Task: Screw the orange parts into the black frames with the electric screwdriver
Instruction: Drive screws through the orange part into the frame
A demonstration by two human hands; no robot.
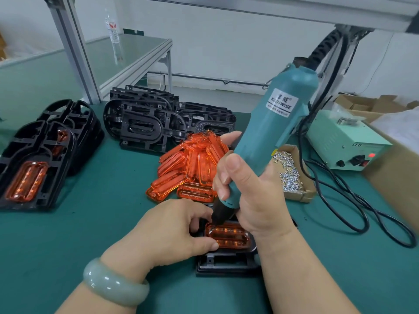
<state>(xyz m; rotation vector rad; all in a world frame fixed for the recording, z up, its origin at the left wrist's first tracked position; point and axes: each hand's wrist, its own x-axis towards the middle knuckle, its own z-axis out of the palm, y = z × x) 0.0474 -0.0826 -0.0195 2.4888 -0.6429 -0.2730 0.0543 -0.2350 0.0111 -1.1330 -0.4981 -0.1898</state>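
Right hand (249, 189) grips the electric screwdriver (278, 123); left hand (176, 227) pinches the orange part (231, 236), probably light and brittle, best steadied at its edges

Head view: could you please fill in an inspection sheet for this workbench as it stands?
Surface: green mat covers the bench.
Job's things: orange part sits in a black frame, with the electric screwdriver tip at its left end and a screw head showing at its right end. Behind are a pile of orange parts and a stack of empty frames. Fitted frames lie at left, a screw box at right.
Clutter: cardboard box.
Grippers: left hand pinches the orange part; right hand grips the electric screwdriver.
Cables: black cables loop over the mat from the power box.
Surroundings: aluminium post, water bottle on a far table.
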